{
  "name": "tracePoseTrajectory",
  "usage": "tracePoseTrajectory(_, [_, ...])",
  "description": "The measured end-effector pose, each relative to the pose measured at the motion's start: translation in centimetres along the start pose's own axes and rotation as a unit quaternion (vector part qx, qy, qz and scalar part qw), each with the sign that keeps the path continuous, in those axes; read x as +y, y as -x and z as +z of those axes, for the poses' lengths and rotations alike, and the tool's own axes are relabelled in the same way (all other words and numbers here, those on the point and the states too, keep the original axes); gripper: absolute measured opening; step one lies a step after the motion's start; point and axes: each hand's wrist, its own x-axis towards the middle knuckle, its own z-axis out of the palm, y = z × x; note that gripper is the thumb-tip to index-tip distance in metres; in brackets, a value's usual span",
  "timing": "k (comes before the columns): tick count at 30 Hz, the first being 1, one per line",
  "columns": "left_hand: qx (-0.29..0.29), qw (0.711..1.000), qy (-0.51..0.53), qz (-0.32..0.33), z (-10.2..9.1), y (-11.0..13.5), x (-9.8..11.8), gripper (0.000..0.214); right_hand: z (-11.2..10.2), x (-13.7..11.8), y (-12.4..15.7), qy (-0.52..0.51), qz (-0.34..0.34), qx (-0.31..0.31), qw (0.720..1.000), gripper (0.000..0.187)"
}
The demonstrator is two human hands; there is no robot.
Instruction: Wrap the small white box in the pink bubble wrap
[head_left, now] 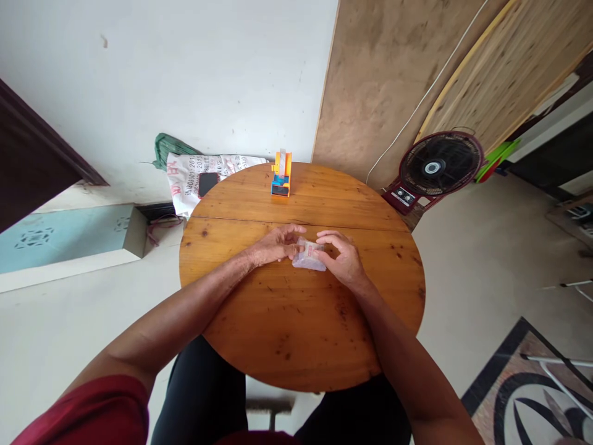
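Note:
A small clear plastic packet (309, 259) with red print lies near the middle of the round wooden table (287, 321). My left hand (278, 244) is at its left side, with the thumb and fingertips at the packet's edge. From the right, my right hand (343, 258) has its thumb on the packet and its fingers curved over the far side. What the packet contains is too small to make out. Beyond both hands, an orange and blue plastic device (281, 176) stands at the table's far edge.
A white printed sack (185, 185) and a green bag (172, 147) lie behind the table's left edge, with a dark flat object (208, 183) on the sack. A dark red fan (433, 167) stands at the right. The white wall (208, 74) rises behind.

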Motion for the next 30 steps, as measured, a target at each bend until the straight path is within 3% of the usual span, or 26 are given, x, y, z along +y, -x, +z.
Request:
tracePoseTrajectory(4, [-0.016, 1.0, 0.019, 0.005, 0.1, 0.0, 0.0, 0.067, 0.1, 0.0, 0.1, 0.042, -0.015, 0.02, 0.999, 0.003])
tracePoseTrajectory(12, [-0.023, 0.998, 0.034, 0.036, 0.5, 0.0, -0.4, 0.062, 0.0, -0.4, 0.1, 0.011, -0.007, 0.041, 0.999, 0.014])
tracePoseTrajectory(17, [0.053, 0.979, -0.163, 0.108, 0.5, 0.6, -0.6, 0.054, 0.0, -0.6, -0.1, -0.051, 0.039, 0.043, 0.997, 0.015])
tracePoseTrajectory(20, [0.058, 0.968, -0.206, 0.132, 0.7, 1.1, -0.1, 0.054, -0.2, -0.9, -0.1, -0.086, 0.06, 0.049, 0.993, 0.014])
tracePoseTrajectory(23, [0.029, 0.973, -0.187, 0.13, 1.0, 1.3, 0.3, 0.058, -0.5, -1.2, -0.2, -0.114, 0.067, 0.054, 0.99, 0.014])
tracePoseTrajectory(30, [-0.062, 0.993, -0.016, 0.094, 1.5, 1.2, 0.4, 0.082, -1.5, -1.1, -0.5, -0.194, 0.121, 0.087, 0.97, 0.015])
